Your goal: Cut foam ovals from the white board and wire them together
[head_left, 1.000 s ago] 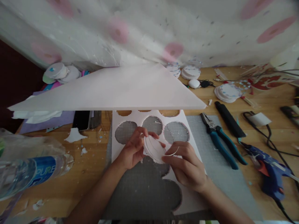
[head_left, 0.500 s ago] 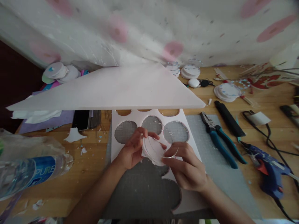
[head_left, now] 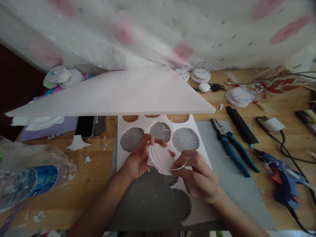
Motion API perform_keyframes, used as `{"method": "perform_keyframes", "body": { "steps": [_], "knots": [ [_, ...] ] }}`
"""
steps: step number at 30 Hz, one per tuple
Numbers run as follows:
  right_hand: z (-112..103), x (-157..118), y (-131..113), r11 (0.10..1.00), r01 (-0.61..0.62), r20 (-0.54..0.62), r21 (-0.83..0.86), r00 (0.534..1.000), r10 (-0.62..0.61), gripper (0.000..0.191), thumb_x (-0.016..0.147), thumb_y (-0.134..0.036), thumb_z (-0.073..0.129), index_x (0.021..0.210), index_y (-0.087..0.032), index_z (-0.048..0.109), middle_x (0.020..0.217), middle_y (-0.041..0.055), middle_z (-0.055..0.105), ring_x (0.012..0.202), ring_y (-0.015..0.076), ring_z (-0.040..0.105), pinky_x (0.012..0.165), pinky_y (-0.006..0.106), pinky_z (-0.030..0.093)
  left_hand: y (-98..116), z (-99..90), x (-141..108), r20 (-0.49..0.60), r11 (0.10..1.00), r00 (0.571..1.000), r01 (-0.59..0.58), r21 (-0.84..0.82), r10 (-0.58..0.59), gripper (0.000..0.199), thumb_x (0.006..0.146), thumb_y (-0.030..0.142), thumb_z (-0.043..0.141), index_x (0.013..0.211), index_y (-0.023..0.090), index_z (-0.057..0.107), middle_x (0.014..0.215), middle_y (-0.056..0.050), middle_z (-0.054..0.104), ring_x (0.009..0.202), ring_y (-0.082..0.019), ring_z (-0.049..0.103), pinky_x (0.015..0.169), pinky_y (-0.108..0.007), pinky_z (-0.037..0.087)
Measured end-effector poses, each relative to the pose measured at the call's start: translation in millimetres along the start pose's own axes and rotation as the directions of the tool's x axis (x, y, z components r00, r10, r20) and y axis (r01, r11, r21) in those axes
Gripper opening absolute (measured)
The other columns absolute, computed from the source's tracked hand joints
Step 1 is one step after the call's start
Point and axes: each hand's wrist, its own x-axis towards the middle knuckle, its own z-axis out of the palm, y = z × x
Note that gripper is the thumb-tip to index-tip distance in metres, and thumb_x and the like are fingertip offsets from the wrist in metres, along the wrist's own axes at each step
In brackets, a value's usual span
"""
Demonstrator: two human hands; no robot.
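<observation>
In the head view my left hand (head_left: pixel 135 161) grips a round white disc (head_left: pixel 161 158), probably foam board, by its left rim and tilts it up. My right hand (head_left: pixel 199 176) pinches a thin pale strip (head_left: pixel 182 167) at the disc's right edge. One end of this strip curves out past the fingers, and part of it seems to follow the disc's face or rim. Beneath both hands lies a white sheet (head_left: pixel 120 158) with several round holes cut through it, on a grey cutting mat (head_left: pixel 229 197).
A large white board (head_left: pixel 128 92) stands across the back. To the right lie pliers (head_left: pixel 233 149), a black cutter (head_left: pixel 242 125) and a blue glue gun (head_left: pixel 283 181) with cables. Stacked discs (head_left: pixel 239 96) sit behind them. A water bottle (head_left: pixel 44 181) lies at the left.
The whole view has shifted slightly. Both hands keep their hold, and the disc is turned a little, with its layered left edge showing more.
</observation>
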Motion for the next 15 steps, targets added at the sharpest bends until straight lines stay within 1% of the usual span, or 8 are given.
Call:
{"method": "perform_keyframes", "body": {
  "steps": [4,8,11,15],
  "knots": [
    [-0.1,-0.6,0.8,1.0,-0.01,0.005,0.0,1.0,0.01,0.031,0.086,0.003,0.047,0.104,-0.015,0.065,0.092,0.0085,0.065,0.091,0.0195,0.058,0.077,0.034,0.054,-0.6,-0.2,0.1,-0.002,1.0,1.0,-0.01,0.011,0.01,0.029,0.083,0.04,0.069,0.092,0.023,0.047,0.116,-0.009,0.061,0.103,-0.031,0.067,0.066,-0.031,0.056],
    [0.8,0.2,0.9,1.0,-0.019,0.001,0.016,1.0,0.019,0.036,0.082,0.007,0.047,0.104,-0.016,0.064,0.093,0.0083,0.065,0.092,0.0193,0.059,0.078,0.035,0.054,-0.2,0.9,-0.2,-0.008,1.0,1.0,-0.026,-0.002,0.026,0.028,0.083,0.04,0.069,0.092,0.023,0.048,0.119,-0.008,0.059,0.103,-0.029,0.066,0.067,-0.029,0.055],
    [1.4,1.6,-0.4,0.999,-0.046,0.01,0.027,0.999,0.045,0.041,0.079,0.009,0.046,0.107,-0.016,0.062,0.095,0.0085,0.063,0.093,0.0195,0.059,0.08,0.036,0.053,0.5,2.1,-0.7,-0.009,0.999,0.999,-0.04,-0.016,0.04,0.026,0.084,0.038,0.068,0.093,0.023,0.048,0.115,-0.006,0.059,0.104,-0.028,0.066,0.068,-0.028,0.055],
    [0.6,4.5,-3.6,0.997,-0.076,0.01,0.016,0.997,0.076,0.034,0.079,0.001,0.052,0.108,-0.015,0.059,0.098,0.0097,0.06,0.094,0.0206,0.059,0.08,0.038,0.052,1.0,4.0,-2.4,-0.007,0.998,0.998,-0.06,-0.022,0.06,0.025,0.085,0.036,0.067,0.093,0.023,0.049,0.111,-0.005,0.06,0.104,-0.029,0.066,0.076,-0.035,0.056]
  ]
}}
